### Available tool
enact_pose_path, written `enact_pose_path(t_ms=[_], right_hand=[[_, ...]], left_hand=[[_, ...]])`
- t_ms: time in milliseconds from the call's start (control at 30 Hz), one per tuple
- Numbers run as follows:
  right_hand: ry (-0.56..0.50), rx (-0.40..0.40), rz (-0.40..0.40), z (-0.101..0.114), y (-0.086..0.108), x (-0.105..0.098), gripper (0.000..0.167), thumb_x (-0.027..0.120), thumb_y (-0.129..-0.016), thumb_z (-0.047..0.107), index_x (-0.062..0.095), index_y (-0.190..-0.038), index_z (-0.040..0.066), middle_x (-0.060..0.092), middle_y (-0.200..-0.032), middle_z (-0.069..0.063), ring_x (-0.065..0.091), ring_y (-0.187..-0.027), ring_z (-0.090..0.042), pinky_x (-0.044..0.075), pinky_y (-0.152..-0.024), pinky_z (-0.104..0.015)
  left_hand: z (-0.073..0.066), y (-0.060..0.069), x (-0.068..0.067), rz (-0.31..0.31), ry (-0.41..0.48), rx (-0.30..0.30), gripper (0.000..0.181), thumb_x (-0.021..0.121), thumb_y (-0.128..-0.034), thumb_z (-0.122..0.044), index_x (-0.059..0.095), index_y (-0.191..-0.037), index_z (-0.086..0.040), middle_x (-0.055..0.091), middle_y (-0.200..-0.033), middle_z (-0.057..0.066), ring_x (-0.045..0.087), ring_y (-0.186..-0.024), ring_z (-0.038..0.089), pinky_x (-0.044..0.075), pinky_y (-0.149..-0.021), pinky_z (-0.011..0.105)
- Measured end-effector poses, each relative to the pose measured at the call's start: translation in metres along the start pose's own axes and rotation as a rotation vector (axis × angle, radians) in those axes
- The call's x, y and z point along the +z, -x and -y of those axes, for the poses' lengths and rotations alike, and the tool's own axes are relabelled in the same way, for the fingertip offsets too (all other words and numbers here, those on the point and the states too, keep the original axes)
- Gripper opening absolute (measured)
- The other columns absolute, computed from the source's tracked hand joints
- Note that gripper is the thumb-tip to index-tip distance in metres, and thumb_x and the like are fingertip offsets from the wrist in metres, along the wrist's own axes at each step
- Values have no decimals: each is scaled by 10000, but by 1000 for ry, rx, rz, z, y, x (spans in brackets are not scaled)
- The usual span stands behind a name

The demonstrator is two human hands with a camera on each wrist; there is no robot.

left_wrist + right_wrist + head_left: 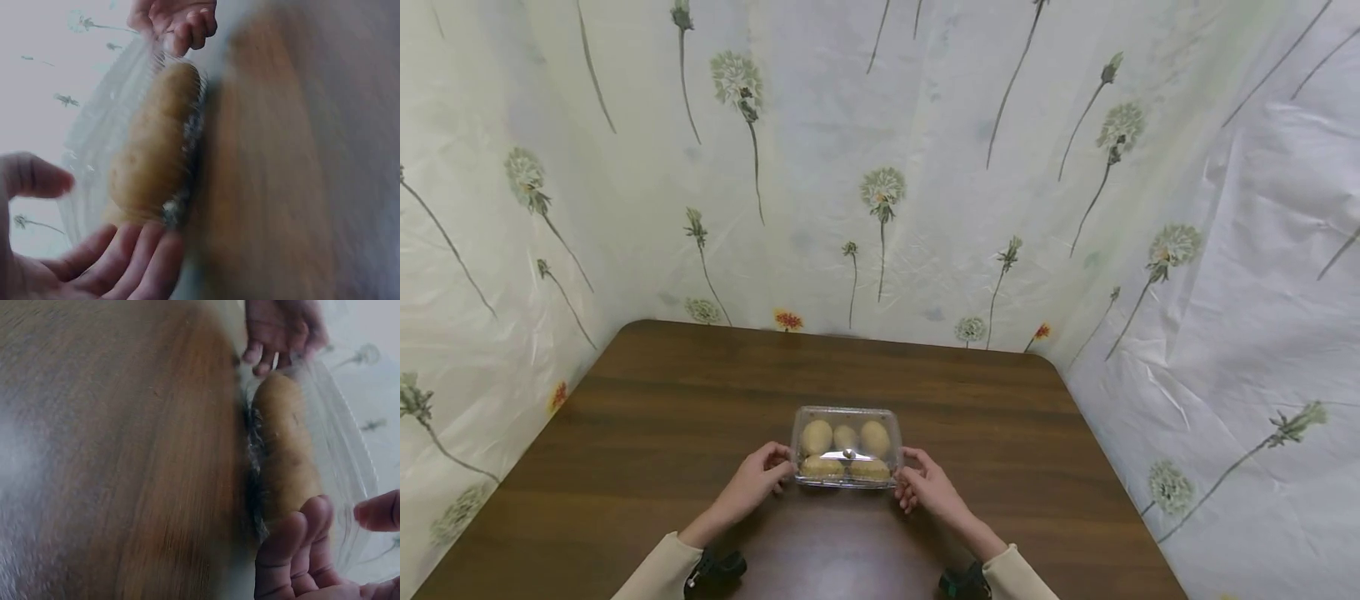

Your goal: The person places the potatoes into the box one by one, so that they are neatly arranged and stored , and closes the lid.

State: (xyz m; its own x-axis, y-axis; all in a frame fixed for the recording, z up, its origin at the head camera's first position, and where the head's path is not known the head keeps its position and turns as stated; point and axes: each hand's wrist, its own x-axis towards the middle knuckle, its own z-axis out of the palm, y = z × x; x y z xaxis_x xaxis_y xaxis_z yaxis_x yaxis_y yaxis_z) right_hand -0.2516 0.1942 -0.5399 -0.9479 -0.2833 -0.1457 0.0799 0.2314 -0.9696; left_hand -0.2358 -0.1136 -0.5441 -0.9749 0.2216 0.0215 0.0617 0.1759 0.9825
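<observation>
A clear plastic clamshell box (847, 410) of potatoes (817, 437) is between the two hands on the brown table. At its left end, the left hand (756, 480) holds the box, fingertips along the side and thumb near the lid. The right hand (934, 490) holds the opposite end in much the same way. The left wrist view shows the potatoes (147, 169) through the plastic, blurred, beyond the left fingers (144, 256). In the right wrist view, the right fingers (281, 556) lie against the box end. Whether its base touches the wood is unclear.
The wooden table (700, 375) has rounded far corners. Floral sheeting (820, 167) hangs behind it and along both sides. Dark bands (718, 571) sit at the wrists, below the pale sleeves.
</observation>
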Motion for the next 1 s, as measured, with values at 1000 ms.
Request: enact_pose_path(t_ms=[1000], right_hand=[[5, 25, 1, 3, 3, 4, 562, 500, -879, 42, 320, -1405, -42, 604, -616, -3, 515, -498, -98, 438, -476, -217]], left_hand=[[3, 0, 3, 130, 307, -123, 353, 514, -901, -8, 308, -1180, 56, 617, -670, 55, 596, -518, 146, 479, -475, 236]])
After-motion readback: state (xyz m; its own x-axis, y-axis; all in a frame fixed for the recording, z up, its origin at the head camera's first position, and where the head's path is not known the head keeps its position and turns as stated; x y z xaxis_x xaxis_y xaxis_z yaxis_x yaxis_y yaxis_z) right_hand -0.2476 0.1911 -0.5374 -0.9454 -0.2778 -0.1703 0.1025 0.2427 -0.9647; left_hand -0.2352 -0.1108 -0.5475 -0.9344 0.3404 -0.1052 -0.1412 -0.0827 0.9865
